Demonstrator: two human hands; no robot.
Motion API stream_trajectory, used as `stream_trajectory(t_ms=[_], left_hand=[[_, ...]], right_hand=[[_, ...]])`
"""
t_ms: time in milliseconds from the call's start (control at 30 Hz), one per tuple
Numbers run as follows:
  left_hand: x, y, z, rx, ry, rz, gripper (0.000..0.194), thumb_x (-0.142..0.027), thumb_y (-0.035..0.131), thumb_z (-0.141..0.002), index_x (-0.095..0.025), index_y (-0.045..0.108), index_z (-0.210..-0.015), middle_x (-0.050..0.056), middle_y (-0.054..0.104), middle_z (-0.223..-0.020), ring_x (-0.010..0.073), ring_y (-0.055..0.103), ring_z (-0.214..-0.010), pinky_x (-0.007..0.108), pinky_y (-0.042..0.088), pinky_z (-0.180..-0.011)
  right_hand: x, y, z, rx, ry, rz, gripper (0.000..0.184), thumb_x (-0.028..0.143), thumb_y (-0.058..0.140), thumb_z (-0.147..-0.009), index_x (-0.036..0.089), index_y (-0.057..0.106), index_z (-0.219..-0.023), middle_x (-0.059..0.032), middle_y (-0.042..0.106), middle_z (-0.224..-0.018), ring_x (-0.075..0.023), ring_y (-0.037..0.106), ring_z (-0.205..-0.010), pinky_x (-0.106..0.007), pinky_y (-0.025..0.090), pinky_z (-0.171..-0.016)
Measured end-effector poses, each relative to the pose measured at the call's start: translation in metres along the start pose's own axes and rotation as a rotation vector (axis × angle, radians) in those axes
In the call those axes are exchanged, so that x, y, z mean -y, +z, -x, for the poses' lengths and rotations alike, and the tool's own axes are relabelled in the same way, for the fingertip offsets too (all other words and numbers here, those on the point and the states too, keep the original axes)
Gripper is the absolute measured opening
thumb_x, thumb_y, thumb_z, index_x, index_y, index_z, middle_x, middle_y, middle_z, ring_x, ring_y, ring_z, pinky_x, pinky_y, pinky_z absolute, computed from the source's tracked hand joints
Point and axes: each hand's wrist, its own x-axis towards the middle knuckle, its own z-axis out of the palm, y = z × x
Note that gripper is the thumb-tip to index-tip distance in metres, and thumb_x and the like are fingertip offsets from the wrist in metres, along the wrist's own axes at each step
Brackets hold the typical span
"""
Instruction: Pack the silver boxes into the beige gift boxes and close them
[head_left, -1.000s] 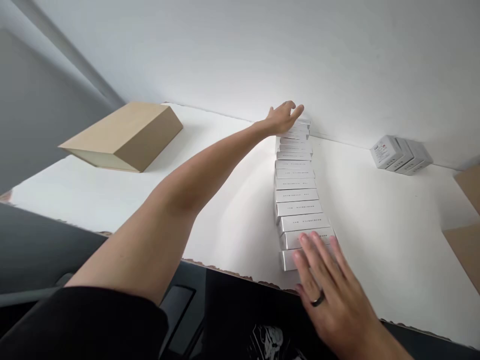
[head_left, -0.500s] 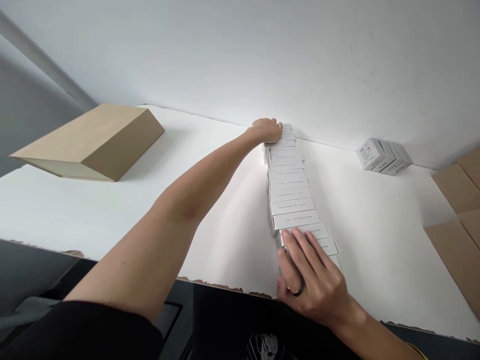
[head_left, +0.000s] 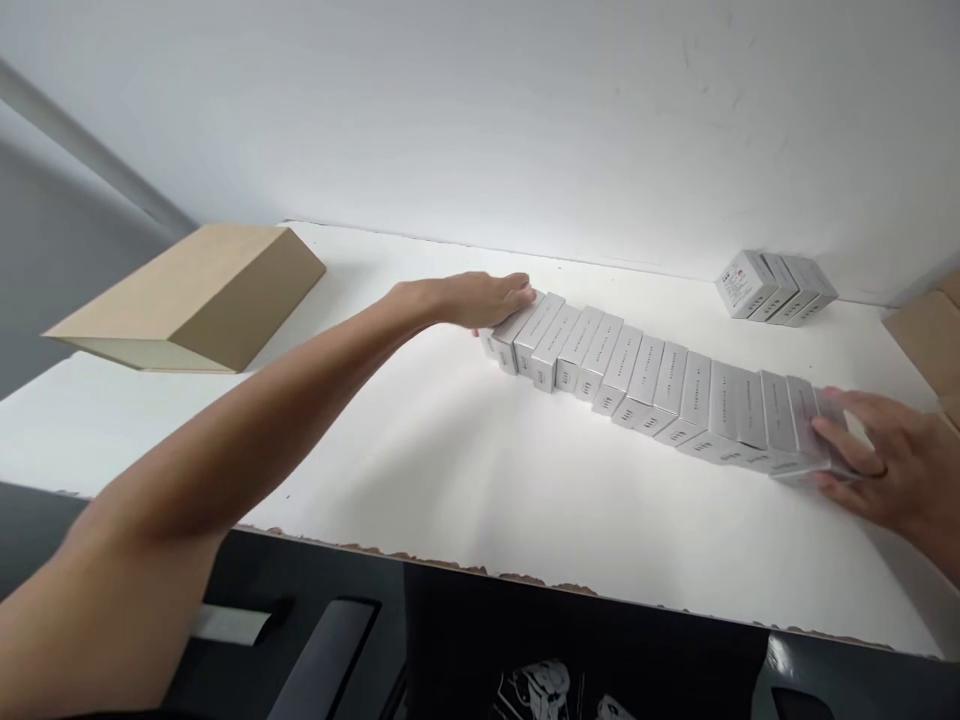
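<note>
A long row of several small white boxes (head_left: 660, 385) lies across the white table (head_left: 465, 480), running from centre to right. My left hand (head_left: 480, 298) presses flat against the row's left end, fingers stretched out. At the row's right end my right hand (head_left: 885, 462), with a dark ring on one finger, curls its fingers over the last boxes and presses on them. The row is squeezed between the two hands.
A tan cardboard box (head_left: 199, 295) lies tilted at the table's back left. A small group of white boxes (head_left: 776, 287) stands by the wall at the back right. Brown cardboard pieces (head_left: 926, 340) show at the right edge. The table's front edge is ragged.
The row of boxes has swung from pointing away from me to lying across the table. My left hand came nearer and left; my right hand moved far right with its end.
</note>
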Motion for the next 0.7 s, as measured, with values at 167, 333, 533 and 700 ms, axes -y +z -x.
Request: stream_trajectory(t_ms=[167,333,533,700], left_hand=[[0.029,0.026,0.038,0.037,0.166,0.086,0.071,-0.077,0.051,-0.09,-0.039,0.044,-0.15,0.014,0.071,-0.122,0.0375,0.07,-0.108,0.053,0.057,-0.095],[0.042,0.042,0.045,-0.242,0.373,0.153,0.145,-0.077,0.09,-0.051,-0.03,0.019,-0.169,0.02,0.026,-0.174,0.0481,0.038,-0.155,0.056,0.045,-0.121],[0.014,0.054,0.036,-0.155,0.479,0.191,0.103,-0.066,0.086,-0.065,-0.035,0.047,-0.155,0.013,0.041,-0.17,0.0383,0.035,-0.16,0.053,0.039,-0.129],[0.003,0.058,0.033,-0.21,0.513,0.187,0.092,-0.069,0.085,-0.067,-0.031,0.056,-0.145,0.014,0.046,-0.169,0.0412,0.041,-0.156,0.056,0.038,-0.128]], right_hand=[[0.003,-0.004,0.028,0.121,0.782,-0.3,0.078,0.082,0.059,-0.096,0.024,0.068,-0.148,-0.0262,0.056,-0.158,-0.0368,0.063,-0.139,-0.052,0.056,-0.096],[0.015,-0.001,0.039,-0.02,1.136,-0.503,0.084,0.076,0.06,-0.1,0.028,0.042,-0.167,-0.0303,0.054,-0.157,-0.0353,0.07,-0.129,-0.043,0.057,-0.074],[0.013,0.016,0.039,0.036,1.417,-0.681,0.081,0.074,0.066,-0.098,0.03,0.047,-0.163,-0.0299,0.071,-0.134,-0.0278,0.081,-0.091,-0.037,0.05,-0.06],[0.018,0.02,0.03,0.075,1.482,-0.691,0.083,0.075,0.058,-0.101,0.023,0.047,-0.165,-0.0309,0.07,-0.134,-0.0296,0.08,-0.098,-0.036,0.054,-0.064]])
